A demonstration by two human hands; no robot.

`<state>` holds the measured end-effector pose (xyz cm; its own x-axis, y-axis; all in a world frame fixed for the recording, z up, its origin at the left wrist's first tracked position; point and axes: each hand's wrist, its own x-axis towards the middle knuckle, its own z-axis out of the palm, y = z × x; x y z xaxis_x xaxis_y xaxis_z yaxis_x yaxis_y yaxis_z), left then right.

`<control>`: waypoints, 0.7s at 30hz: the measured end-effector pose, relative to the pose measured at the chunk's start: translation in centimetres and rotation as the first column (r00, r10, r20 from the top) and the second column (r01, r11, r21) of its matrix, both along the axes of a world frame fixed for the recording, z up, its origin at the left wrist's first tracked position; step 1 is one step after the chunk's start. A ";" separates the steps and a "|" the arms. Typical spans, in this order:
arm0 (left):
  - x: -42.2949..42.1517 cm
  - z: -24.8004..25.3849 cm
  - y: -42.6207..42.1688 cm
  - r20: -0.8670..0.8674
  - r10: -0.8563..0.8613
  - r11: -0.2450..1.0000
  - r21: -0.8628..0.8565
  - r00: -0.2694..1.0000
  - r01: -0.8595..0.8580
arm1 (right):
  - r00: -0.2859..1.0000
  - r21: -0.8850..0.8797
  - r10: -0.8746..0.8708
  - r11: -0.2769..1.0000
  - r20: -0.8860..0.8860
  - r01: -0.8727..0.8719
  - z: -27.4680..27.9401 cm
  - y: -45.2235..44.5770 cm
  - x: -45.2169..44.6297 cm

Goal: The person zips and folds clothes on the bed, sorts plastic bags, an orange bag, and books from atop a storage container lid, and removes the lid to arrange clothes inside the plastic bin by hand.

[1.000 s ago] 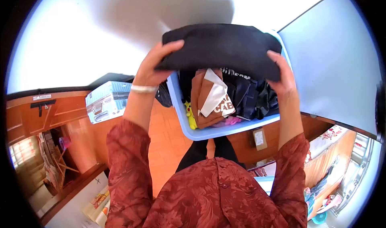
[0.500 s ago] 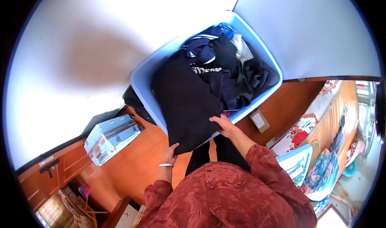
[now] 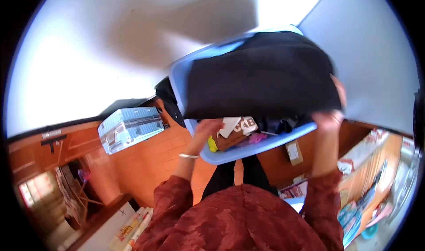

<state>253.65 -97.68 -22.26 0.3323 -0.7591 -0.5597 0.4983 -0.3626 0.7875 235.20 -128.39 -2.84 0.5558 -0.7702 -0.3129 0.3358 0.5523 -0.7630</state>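
Observation:
A large piece of black clothing [image 3: 261,78] spans the light-blue storage bin [image 3: 239,155] and hides most of its contents; I cannot tell what garment it is. My left hand [image 3: 208,129], with a pale bangle at the wrist, grips the cloth's lower left corner. At the lower right corner my right hand [image 3: 328,118] is blurred but closed on the same cloth. Below its near edge, inside the bin, show a brown cloth with white lettering [image 3: 237,133], a yellow item [image 3: 212,143] and a pink item [image 3: 257,138].
White walls meet in a corner behind the bin. A silvery-blue suitcase [image 3: 130,128] stands on the wooden floor to the left, and dark cloth [image 3: 168,98] lies between it and the bin. A small cardboard box [image 3: 294,152] is at the right.
The black clothing has moved up and right and now lies crosswise over the bin. Brown, yellow and pink items have come into sight near the bin's front. My right hand has moved right.

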 end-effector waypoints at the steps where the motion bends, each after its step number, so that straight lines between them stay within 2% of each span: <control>1: -2.1 -1.3 -0.8 -0.024 0.066 0.990 -0.126 0.998 -0.068 | 0.996 -0.025 -0.074 0.997 -0.040 0.073 -0.6 -1.2 -2.6; 2: -4.1 -3.1 -2.7 0.210 -0.096 0.995 0.010 0.973 0.096 | 0.986 -0.047 -0.146 0.989 -0.078 0.142 -1.5 -2.2 -5.2; 3: -5.9 -4.5 -4.0 0.289 -0.181 0.980 -0.024 0.940 0.196 | 0.971 -0.072 -0.209 0.977 -0.120 0.201 -2.7 -3.0 -7.8; 6: -11.1 -13.5 -7.0 0.710 -0.170 0.973 0.013 0.683 0.229 | 0.928 -0.150 -0.308 0.948 -0.208 0.281 -7.7 -3.9 -15.1; 8: -11.2 -13.1 -8.0 0.804 -0.216 0.975 0.152 0.554 0.160 | 0.921 -0.011 -0.299 0.952 -0.249 0.306 -9.5 -2.1 -16.2; 9: -10.8 -12.6 -8.3 0.808 -0.242 0.970 0.187 0.536 0.156 | 0.895 0.230 -0.307 0.892 -0.324 0.389 -7.8 -0.3 -13.2; 12: -9.6 -13.1 -7.5 0.893 -0.245 0.969 0.231 0.378 0.081 | 0.895 0.316 -0.298 0.859 -0.331 0.403 -11.5 0.0 -17.5; 14: -4.9 -10.1 -6.1 0.845 -0.484 0.807 0.532 0.228 -0.256 | 0.882 0.340 -0.323 0.833 -0.343 0.437 -12.6 1.0 -19.8; 16: -3.1 -13.8 -3.0 0.828 -0.551 0.683 0.520 0.107 -0.513 | 0.879 0.333 -0.324 0.834 -0.350 0.440 -12.3 1.3 -20.5; 19: -0.7 -16.3 -0.6 0.738 -0.331 0.649 0.631 0.588 -0.426 | 0.876 0.305 -0.317 0.848 -0.363 0.433 -11.5 1.6 -19.7; 21: -0.9 -16.7 -2.9 0.749 -0.060 0.708 0.498 0.660 -0.501 | 0.867 0.305 -0.327 0.840 -0.376 0.449 -11.1 1.5 -18.8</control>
